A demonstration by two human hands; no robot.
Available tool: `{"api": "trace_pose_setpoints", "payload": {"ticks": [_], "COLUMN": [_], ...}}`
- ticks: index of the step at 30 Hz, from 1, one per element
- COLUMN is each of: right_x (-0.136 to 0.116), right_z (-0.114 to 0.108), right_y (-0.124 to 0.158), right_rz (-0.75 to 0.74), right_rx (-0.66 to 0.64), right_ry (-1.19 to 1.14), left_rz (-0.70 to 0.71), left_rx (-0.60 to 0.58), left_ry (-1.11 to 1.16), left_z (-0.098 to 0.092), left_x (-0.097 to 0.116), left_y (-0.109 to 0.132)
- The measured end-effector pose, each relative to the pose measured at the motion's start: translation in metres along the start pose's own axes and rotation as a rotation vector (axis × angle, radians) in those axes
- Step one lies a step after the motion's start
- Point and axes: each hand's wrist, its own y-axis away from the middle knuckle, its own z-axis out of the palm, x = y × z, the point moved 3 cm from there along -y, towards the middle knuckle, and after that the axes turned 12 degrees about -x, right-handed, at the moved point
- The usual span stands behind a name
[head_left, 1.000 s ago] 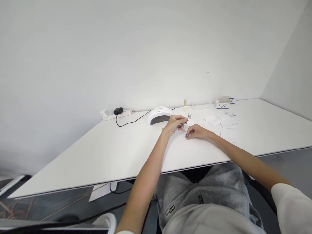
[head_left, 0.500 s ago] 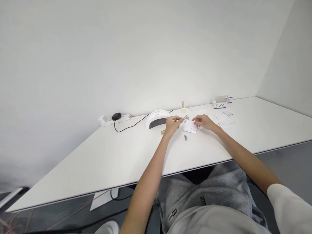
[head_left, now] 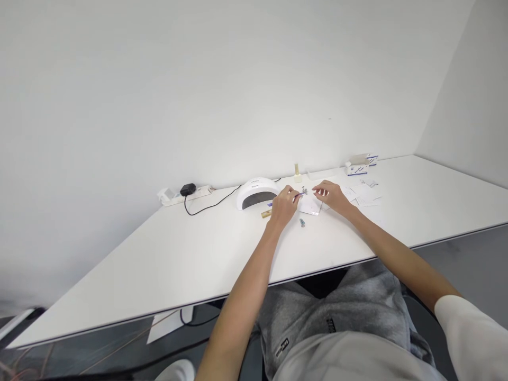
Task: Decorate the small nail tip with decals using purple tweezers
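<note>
A white top [head_left: 357, 362] is worn, its short right sleeve [head_left: 468, 332] cut loose and wide. Below the near edge of the desk [head_left: 178, 259], the lap is covered by mottled grey trousers [head_left: 373, 299], softly creased and marked with 2 small dark labels [head_left: 282, 347]; 1 is printed with pale lettering too small to be read. The left hand [head_left: 284, 206] and right hand [head_left: 330, 197] are bare.

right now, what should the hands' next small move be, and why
Perhaps steady the white card with the right hand, since that hand is close to it and the left hand holds a slim tool near its upper edge.
</note>
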Motion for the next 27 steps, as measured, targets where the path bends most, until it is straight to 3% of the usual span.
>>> {"api": "trace_pose_setpoints", "payload": {"ticks": [3, 5, 8, 11, 27], "right_x": [-0.0022, -0.0012, 0.0013, 0.0018, 0.0023], "right_z": [0.0004, 0.0013, 0.0055, 0.0075, 0.0059], "right_y": [-0.0015, -0.0023, -0.0015, 0.0001, -0.0005], "right_rz": [0.085, 0.220, 0.437, 0.543, 0.552], "right_rx": [0.019, 0.008, -0.102, -0.153, -0.103], "right_ry": [-0.079, -0.209, -0.497, -0.711, -0.785], "left_rz": [0.036, 0.050, 0.059, 0.066, 0.094], "left_rx": [0.044, 0.075, 0.112, 0.140, 0.065], "left_ry": [-0.005, -0.004, 0.009, 0.033, 0.049], "left_z": [-0.0004, -0.0005, -0.0004, 0.0002, 0.0018], "left_x": [0.0005, 0.0002, -0.0012, -0.0027, -0.0001], "left_y": [0.0001, 0.0004, 0.0009, 0.0014, 0.0015]}}
